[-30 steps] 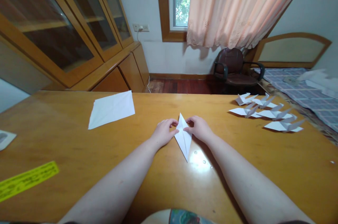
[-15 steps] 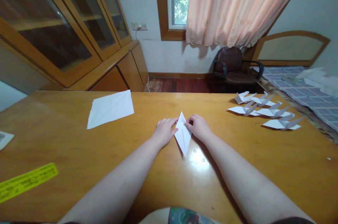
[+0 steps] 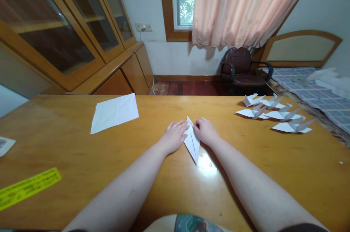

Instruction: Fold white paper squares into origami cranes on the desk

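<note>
A white folded paper [image 3: 193, 145], a narrow diamond with a slit down its lower half, lies on the wooden table in front of me. My left hand [image 3: 174, 138] rests flat over its left edge, fingers spread and tips on the paper. On the opposite side, the curled fingers of my right hand [image 3: 205, 131] pinch the upper right edge. Part of the paper's upper half is hidden under my fingers.
Several folded paper cranes [image 3: 283, 115] stand at the table's right rear. A white paper sheet [image 3: 116, 112] lies at left rear, with a yellow printed strip [image 3: 30, 187] nearer me. Beyond the table are a brown armchair [image 3: 237, 62] and a glass-door cabinet [image 3: 90, 24].
My left hand has slid right, further onto the folded paper, with its fingers flatter. The paper has turned a little, its near tip shifting right. My right hand has barely moved.
</note>
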`<state>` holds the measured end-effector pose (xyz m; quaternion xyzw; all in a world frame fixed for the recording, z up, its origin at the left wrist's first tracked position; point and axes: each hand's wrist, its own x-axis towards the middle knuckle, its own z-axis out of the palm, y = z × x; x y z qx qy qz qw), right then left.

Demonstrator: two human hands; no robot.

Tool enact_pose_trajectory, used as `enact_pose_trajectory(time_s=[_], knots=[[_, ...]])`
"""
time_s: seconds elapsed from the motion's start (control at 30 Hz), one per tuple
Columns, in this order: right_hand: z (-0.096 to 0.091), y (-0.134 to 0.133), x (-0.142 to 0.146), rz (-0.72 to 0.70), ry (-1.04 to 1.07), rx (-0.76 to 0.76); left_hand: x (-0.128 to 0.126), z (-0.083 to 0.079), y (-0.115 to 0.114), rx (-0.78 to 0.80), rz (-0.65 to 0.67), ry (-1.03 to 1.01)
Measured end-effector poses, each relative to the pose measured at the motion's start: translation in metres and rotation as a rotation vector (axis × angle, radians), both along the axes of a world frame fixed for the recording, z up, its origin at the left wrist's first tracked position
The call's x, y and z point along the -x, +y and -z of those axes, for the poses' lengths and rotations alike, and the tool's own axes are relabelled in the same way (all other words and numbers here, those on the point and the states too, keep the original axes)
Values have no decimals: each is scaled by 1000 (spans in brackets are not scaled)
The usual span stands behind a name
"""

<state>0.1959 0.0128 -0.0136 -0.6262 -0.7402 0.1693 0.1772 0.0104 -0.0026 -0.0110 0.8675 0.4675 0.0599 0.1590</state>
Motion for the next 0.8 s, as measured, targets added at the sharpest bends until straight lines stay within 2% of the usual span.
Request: enact_pose_trajectory(time_s=[0.27,0.43,0.57,0.8], knots=[[0,1,-1,34,53,-10,-4,-6,-5,-27,-1,-26],[-2,0,-5,-92,137,35,-3,-10,-6,-42,25,-116],[-3,-1,-6,-221,187,53,3,-8,-1,-85,-71,-131],[-6,-2,-6,-190,160,61,11,-5,5,-102,-96,-96]])
